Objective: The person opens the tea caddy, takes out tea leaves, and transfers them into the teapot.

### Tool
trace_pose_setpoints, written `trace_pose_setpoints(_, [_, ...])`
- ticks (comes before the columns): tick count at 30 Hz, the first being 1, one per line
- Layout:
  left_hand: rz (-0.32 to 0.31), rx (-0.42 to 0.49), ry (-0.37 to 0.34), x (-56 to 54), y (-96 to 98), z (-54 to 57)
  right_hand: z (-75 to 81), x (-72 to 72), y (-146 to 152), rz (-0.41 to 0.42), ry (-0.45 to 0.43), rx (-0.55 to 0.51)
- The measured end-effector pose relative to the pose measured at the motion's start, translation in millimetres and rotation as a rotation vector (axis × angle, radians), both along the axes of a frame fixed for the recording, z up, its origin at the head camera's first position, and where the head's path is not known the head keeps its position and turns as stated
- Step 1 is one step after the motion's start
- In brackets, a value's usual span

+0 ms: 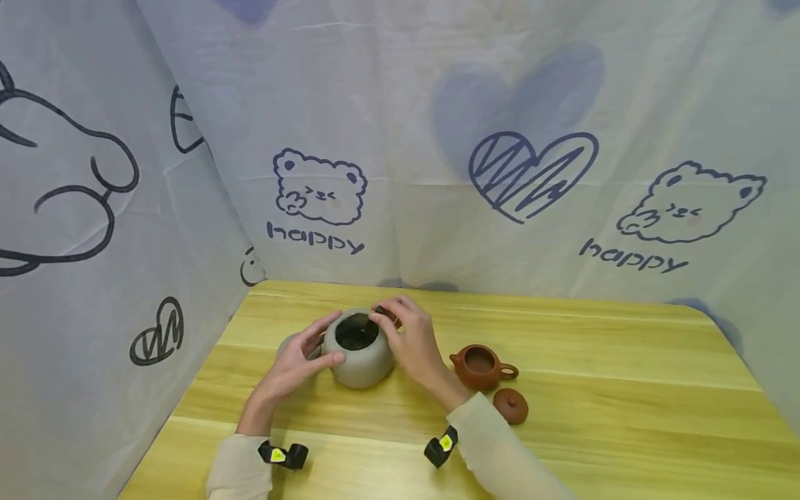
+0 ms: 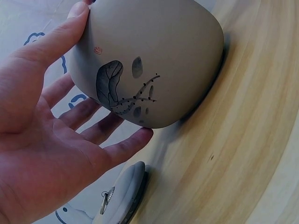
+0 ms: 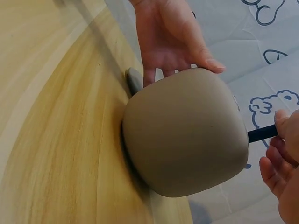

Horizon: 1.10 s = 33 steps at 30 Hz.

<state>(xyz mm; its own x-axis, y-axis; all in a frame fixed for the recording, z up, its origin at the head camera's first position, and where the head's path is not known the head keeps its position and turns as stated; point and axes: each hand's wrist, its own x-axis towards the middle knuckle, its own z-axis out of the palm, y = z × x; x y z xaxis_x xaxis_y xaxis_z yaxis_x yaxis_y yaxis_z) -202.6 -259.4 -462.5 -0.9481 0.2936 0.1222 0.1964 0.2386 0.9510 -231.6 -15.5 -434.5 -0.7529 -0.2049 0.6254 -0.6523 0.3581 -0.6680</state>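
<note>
A round grey tea jar stands uncovered on the table, its dark inside facing up. My left hand holds it by the left side, thumb near the rim and fingers spread round the far side. A lotus-like drawing and a small red seal mark the jar in the left wrist view. Over the right of the mouth, my right hand pinches a slim dark stick-like tool; its lower end is hidden inside the jar. Left of the jar, partly behind my left hand, lies a grey lid with a small ring.
A reddish-brown clay teapot stands open to the right of my right forearm, handle to the right. Its round lid lies just in front of it. A printed white cloth hangs behind the wooden table and along the left.
</note>
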Motion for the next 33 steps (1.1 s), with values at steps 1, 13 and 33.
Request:
trace_pose_setpoints(1, [0.000, 0.001, -0.004, 0.1, 0.0, -0.1, -0.1, -0.1, -0.3, -0.002, 0.004, 0.016])
trace_pose_setpoints(13, [-0.003, 0.004, -0.009, -0.2, 0.9, 1.9, -1.2, -0.3, 0.8, -0.016, -0.049, 0.058])
trace_pose_setpoints(33, [-0.009, 0.006, -0.024, 0.3, -0.3, 5.2, -1.2, 4.0, -0.8, -0.062, -0.475, -0.249])
